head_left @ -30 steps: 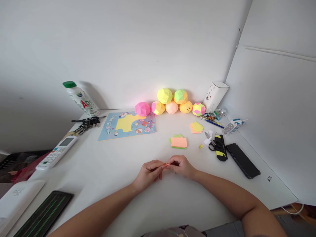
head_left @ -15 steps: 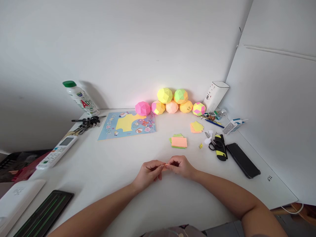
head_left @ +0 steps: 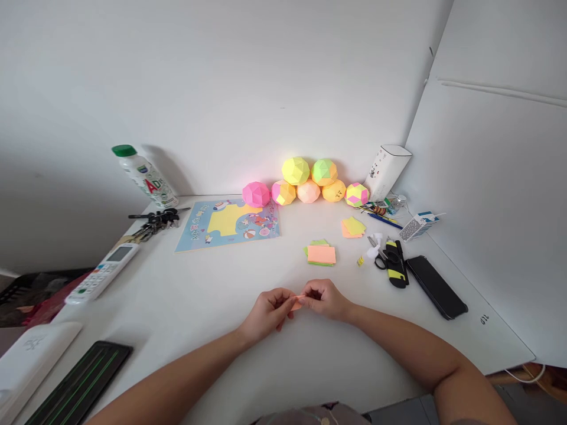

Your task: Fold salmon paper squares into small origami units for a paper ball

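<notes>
Between my two hands is a small piece of orange paper, mostly covered by the fingers. My left hand pinches its left side between thumb and fingers. On the other side my right hand grips it the same way, close beside the left fingertips. Just beyond the hands lies a stack of orange and green sticky notes. Farther back and to the right are yellow and orange note sheets. Faceted paper balls in several colours are piled against the wall.
At the right lie scissors, a yellow-black utility knife, a black phone and a small carton. Leftward are a blue printed board, a bottle, keys, a remote and a dark case.
The orange paper has tilted, so more of its face shows between my fingertips. Both hands have shifted only slightly, and everything else on the table is where it was.
</notes>
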Tool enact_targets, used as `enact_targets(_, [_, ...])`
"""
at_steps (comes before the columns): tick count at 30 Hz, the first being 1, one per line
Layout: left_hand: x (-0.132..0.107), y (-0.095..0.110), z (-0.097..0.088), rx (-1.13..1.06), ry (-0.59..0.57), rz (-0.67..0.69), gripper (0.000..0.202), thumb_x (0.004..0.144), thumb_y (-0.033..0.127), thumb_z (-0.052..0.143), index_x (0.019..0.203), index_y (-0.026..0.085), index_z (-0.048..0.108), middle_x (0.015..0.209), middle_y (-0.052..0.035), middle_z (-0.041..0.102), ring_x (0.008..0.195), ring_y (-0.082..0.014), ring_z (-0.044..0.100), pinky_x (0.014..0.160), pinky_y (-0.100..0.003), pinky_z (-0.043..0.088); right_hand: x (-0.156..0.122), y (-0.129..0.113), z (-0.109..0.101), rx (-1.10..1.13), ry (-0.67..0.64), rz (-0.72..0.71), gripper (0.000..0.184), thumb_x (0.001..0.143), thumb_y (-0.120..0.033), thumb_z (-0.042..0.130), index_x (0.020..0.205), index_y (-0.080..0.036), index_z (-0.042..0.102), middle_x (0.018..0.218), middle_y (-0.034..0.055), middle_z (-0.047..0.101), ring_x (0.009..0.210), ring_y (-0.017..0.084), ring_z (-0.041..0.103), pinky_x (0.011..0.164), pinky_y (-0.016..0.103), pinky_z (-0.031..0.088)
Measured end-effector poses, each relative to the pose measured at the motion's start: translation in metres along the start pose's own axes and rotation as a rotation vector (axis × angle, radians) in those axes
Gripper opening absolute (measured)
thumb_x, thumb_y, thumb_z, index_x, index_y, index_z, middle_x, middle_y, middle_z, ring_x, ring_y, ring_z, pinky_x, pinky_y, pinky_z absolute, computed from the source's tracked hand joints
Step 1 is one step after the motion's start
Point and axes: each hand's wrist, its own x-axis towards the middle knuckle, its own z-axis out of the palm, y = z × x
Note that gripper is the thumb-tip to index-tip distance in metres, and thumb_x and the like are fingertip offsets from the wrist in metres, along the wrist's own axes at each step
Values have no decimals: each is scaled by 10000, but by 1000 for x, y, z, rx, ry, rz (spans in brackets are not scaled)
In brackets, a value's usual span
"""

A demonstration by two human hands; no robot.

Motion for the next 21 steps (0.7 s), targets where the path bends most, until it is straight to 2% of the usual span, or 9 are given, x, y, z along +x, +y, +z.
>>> enact_targets(12, [0,-1,1,-35,-23,24,289,789,441,551,743,156,575,603,23,555,413,-67,439,422,-200,324,0,1,0,-38,-1,-89,260,781,-378,595,676,-143,634,630,13,553,513,92,428,465,226,340])
enact_targets(18, [1,0,2,-40,-36,39,257,802,414,546,732,168,516,486,67,454,419,-71,409,423,-186,272,-1,3,0,-33,-12,-88,205,788,-312,586,672,-144,607,623,-2,520,510,83,404,462,217,327])
enact_targets(21, [0,-1,2,-81,-30,51,259,788,404,557,699,168,497,499,67,442,424,-66,391,427,-187,275,-2,2,0,-16,-15,-76,206,777,-306,592,653,-142,598,611,-6,514,507,82,396,458,214,317])
